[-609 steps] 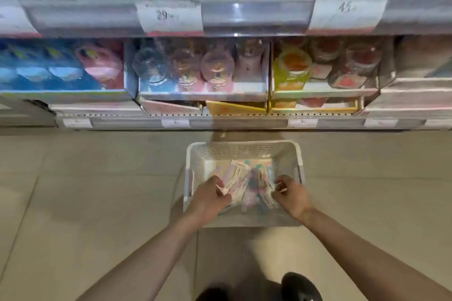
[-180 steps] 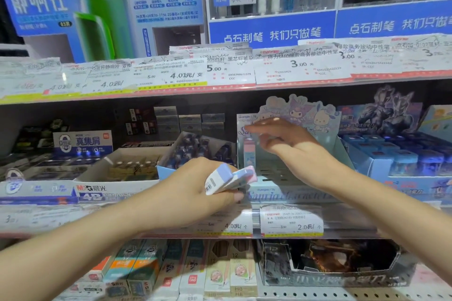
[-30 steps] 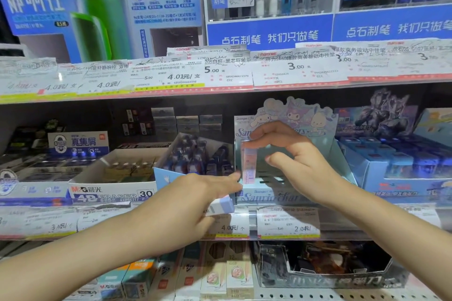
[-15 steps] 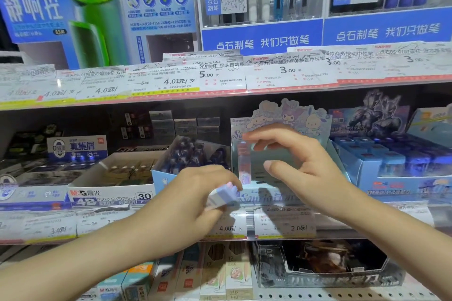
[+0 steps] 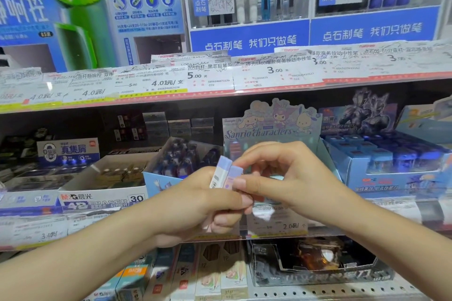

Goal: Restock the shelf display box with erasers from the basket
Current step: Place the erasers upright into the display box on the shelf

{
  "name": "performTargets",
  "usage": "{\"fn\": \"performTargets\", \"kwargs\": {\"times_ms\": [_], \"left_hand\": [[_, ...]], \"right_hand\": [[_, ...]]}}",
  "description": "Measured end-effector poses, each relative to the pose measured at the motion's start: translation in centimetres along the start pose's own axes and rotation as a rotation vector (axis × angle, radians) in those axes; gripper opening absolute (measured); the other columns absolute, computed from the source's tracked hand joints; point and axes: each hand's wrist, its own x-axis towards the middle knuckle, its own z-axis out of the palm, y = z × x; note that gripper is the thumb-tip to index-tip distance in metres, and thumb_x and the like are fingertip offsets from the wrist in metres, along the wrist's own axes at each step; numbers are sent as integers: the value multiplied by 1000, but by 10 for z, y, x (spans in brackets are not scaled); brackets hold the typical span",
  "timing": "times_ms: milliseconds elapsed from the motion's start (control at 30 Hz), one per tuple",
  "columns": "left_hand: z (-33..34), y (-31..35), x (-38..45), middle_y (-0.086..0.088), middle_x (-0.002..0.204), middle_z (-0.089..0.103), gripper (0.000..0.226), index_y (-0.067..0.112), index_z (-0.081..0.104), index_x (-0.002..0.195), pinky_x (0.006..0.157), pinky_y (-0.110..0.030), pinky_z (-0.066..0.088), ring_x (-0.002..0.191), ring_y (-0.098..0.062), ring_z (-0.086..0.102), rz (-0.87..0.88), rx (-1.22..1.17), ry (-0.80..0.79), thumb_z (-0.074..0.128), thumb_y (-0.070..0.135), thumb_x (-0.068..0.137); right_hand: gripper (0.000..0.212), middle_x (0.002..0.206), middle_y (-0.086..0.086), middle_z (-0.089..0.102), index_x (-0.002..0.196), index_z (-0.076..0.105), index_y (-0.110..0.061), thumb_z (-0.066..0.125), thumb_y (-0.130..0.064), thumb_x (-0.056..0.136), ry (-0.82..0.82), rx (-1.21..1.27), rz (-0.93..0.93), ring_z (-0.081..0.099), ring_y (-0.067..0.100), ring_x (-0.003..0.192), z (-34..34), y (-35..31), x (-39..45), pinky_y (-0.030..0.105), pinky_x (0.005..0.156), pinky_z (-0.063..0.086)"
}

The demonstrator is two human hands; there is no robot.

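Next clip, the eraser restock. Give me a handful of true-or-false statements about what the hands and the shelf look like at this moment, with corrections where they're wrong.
1. The left hand holds two erasers upright in its grip. True.
2. The right hand hangs idle, away from the erasers. False: its thumb and fingers pinch the eraser nearer to it.
3. The display box with cartoon characters on its back card stands on the shelf right behind the hands. True.
4. The price tag below that box reads 5.00. False: it reads 2.0.
5. The basket sits on the shelf beside the box. False: no basket is in view.
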Motion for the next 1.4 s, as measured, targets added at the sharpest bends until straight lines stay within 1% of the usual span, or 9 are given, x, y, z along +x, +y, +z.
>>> {"fn": "performTargets", "kwargs": {"times_ms": [200, 467, 633, 800, 967, 1133, 1200, 1267, 1400], "left_hand": [[-1, 0, -1, -8, 65, 59, 14, -4, 60, 90, 43, -17, 38, 43, -8, 45, -50, -146, -81, 58, 0, 77], [-6, 1, -6, -5, 60, 60, 26, 1, 70, 93, 42, -16, 33, 38, -8, 39, -22, 18, 62, 58, 20, 79], [-14, 0, -4, 5, 67, 67, 16, 12, 71, 97, 52, -14, 38, 46, -3, 48, 179, 569, 301, 59, 19, 90], [-27, 2, -1, 3, 93, 67, 32, 16, 71, 100, 79, -2, 38, 90, -1, 54, 505, 1225, 362, 48, 11, 79], [-29, -2, 6, 7, 114, 52, 52, 18, 56, 126, 85, 6, 24, 100, 1, 42, 484, 1334, 397, 47, 9, 75], [-31, 0, 12, 6, 127, 48, 35, 15, 58, 118, 75, -9, 38, 89, -5, 48, 453, 1387, 405, 51, 6, 85], [-32, 2, 15, 4, 106, 62, 20, 13, 62, 88, 69, -25, 44, 80, -6, 55, 407, 1377, 359, 50, 0, 81], [-34, 1, 16, 3, 63, 54, 25, 15, 48, 63, 53, -22, 31, 57, -6, 45, 378, 1371, 351, 49, -3, 79], [-37, 2, 16, 1, 55, 48, 27, 16, 51, 61, 46, -18, 24, 48, -2, 40, 332, 1318, 316, 47, -7, 75]], "right_hand": [[10, 78, 25, 69, 81, 70, -5, 69, -13, 76, -89, 87, 80, 60, 18, 67, -8, -1, 5, 31, 65, 49], [12, 70, -1, 68, 81, 63, -8, 52, -7, 87, 1, 330, 204, 62, 2, 60, -18, 5, 9, 12, 56, 48], [12, 72, 3, 66, 88, 58, -12, 51, -2, 88, 211, 201, 113, 62, 11, 61, -34, 10, 21, 16, 55, 53], [30, 86, 14, 61, 83, 49, -28, 56, 2, 85, 293, -67, 36, 63, 25, 70, -39, 24, 33, 20, 58, 57], [29, 91, 14, 63, 82, 46, -29, 54, -2, 87, 207, -237, 25, 66, 25, 86, -34, 39, 43, 27, 72, 58], [20, 84, -3, 60, 85, 50, -25, 55, -6, 87, 146, -332, 36, 65, 21, 87, -29, 48, 48, 31, 81, 57], [11, 86, 0, 62, 94, 54, -16, 56, -8, 88, 133, -386, 36, 66, 23, 87, -29, 52, 50, 34, 83, 55], [11, 84, -3, 61, 98, 54, -13, 56, -9, 88, 123, -421, 35, 65, 21, 84, -28, 55, 52, 33, 82, 54], [12, 88, 1, 63, 100, 56, -10, 55, -8, 88, 132, -413, 38, 65, 22, 86, -26, 57, 51, 31, 82, 52]]}}
